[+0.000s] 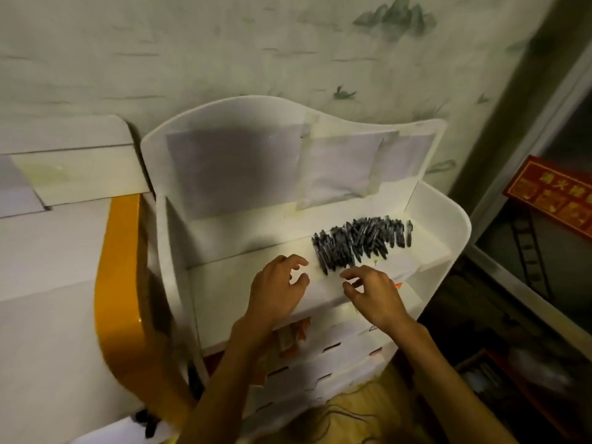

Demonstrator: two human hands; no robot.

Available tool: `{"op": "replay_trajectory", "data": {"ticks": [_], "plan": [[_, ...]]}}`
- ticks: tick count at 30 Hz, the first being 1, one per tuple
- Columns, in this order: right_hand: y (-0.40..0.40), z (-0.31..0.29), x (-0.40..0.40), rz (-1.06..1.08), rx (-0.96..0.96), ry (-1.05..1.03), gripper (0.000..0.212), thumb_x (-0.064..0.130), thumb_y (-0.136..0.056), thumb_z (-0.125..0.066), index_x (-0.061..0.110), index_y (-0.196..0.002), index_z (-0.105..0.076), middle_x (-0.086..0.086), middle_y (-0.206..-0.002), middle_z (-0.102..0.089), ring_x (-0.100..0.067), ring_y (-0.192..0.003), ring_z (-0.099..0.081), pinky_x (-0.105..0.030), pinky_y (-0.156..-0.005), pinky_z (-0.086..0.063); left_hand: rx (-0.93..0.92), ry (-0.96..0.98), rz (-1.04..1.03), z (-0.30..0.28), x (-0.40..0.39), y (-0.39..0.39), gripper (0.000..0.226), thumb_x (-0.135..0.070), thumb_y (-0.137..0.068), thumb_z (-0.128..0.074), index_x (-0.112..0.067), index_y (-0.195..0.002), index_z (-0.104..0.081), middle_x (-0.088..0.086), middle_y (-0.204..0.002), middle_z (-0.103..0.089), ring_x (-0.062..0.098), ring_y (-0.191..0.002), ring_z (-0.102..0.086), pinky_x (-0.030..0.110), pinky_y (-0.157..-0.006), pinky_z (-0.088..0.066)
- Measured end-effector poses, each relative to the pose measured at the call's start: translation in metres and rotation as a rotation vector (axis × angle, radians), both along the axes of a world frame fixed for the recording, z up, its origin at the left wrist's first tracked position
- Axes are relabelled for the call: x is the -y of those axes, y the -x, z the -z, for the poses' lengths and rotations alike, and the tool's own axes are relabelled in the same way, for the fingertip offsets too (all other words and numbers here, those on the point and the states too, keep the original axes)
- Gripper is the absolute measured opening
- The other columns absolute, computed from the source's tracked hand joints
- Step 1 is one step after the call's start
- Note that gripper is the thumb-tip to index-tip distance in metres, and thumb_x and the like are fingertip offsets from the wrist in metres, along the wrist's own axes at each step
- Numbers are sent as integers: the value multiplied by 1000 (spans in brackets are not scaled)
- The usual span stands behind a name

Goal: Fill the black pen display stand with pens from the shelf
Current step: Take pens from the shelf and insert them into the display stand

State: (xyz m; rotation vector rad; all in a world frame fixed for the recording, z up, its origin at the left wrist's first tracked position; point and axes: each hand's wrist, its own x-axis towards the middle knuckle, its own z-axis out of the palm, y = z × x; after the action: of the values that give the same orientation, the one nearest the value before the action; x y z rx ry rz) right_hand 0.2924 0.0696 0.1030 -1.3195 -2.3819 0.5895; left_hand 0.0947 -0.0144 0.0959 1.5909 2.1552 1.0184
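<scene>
The task looks barely begun, or at least nothing shows it advanced; no black pen display stand can be made out in the head view, so how full it is cannot be told, and every pen in sight lies on the shelf.

The wall [224, 52] behind is the largest surface, pale paper printed with soft grey-green hills and birds, matte and a little blurred; in front of it stands the white shelf unit [455, 225], smooth and faintly glossy, with a curved back panel, rounded corners and two greyish sheets taped to the back; to its left a glossy orange curved edge [118, 283] trims pale furniture; at far right hangs a red sign [551, 193] with yellow characters; below the top tier, stepped white fronts carry small orange-and-black labels [290, 342].

The pens [358, 243] are a dense row of slim dark barrels with tapered ends, packed side by side on the right half of the top tier, slightly shiny; their detail is smeared.

The left hand [278, 286] hovers just left of the row, fingers loosely curled and spread, holding nothing; the right hand [374, 291] sits at the row's near edge, fingers bent and parted, also empty as far as can be seen; by my judgement, picking up the first handful is what remains.
</scene>
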Motion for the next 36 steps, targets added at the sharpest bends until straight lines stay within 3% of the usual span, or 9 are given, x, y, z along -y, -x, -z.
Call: {"op": "replay_trajectory", "data": {"ticks": [8, 12, 17, 20, 23, 26, 29, 32, 36], "plan": [[-6, 27, -76, -19, -26, 48, 25, 26, -95, -63, 16, -117, -69, -1, -113, -69, -16, -95, -64, -33, -85, -53, 88, 127, -54, 46, -61, -5, 21, -42, -96, -55, -37, -116, -61, -10, -110, -63, 7, -89, -60, 30, -81, -52], [-10, 42, -114, -28, -56, 61, 22, 24, -94, -65, 17, -114, -69, 0, -110, -68, -13, -91, -62, -26, -79, -49, 101, 211, -120, 65, -90, -11, 24, -47, -97, -53, -36, -117, -61, -10, -110, -63, 8, -91, -59, 28, -80, -50], [-17, 59, -157, -79, -71, 105, 23, 22, -94, -65, 15, -115, -69, -3, -113, -68, -17, -98, -63, -35, -88, -53, 130, 310, -229, 92, -125, -25, 28, -45, -98, -52, -30, -120, -61, -4, -115, -63, 11, -98, -58, 26, -79, -45], [-17, 64, -183, -145, -90, 105, 21, 19, -94, -65, 15, -114, -70, -3, -110, -69, -15, -95, -63, -27, -85, -52, 140, 342, -337, 104, -143, -35, 29, -43, -99, -52, -25, -119, -61, -2, -113, -65, 14, -98, -60, 29, -81, -49], [-15, 67, -207, -209, -101, 109, 21, 16, -94, -65, 14, -114, -70, -3, -111, -68, -11, -91, -59, -20, -82, -45, 130, 313, -460, 106, -164, -43, 34, -50, -98, -51, -21, -114, -60, -2, -106, -63, 15, -91, -60, 33, -79, -51], [-11, 68, -227, -268, -90, 104, 23, 14, -94, -64, 11, -117, -69, -6, -111, -68, -14, -92, -60, -21, -83, -45, 84, 300, -528, 106, -184, -51, 37, -51, -97, -50, -17, -109, -55, -1, -102, -58, 17, -85, -59, 35, -76, -50], [-9, 70, -241, -303, -89, 99, 22, 17, -95, -62, 13, -116, -69, -5, -111, -67, -18, -95, -62, -24, -85, -49, 0, 382, -563, 107, -197, -53, 37, -46, -99, -47, -11, -106, -56, 4, -104, -58, 23, -89, -59, 38, -79, -50], [-8, 77, -255, -331, -76, 106, 22, 19, -96, -62, 15, -117, -68, -4, -114, -67, -18, -99, -62, -21, -86, -46, -57, 472, -584, 110, -205, -52, 36, -42, -100, -44, -9, -105, -56, 8, -106, -60, 24, -91, -59, 32, -74, -44], [-5, 83, -267, -346, -71, 116, 23, 19, -96, -62, 16, -118, -68, -4, -116, -66, -19, -103, -62, -22, -89, -44, -102, 540, -578, 109, -217, -49, 36, -39, -96, -51, -6, -109, -57, 9, -109, -62, 26, -96, -61, 32, -75, -44]]}}
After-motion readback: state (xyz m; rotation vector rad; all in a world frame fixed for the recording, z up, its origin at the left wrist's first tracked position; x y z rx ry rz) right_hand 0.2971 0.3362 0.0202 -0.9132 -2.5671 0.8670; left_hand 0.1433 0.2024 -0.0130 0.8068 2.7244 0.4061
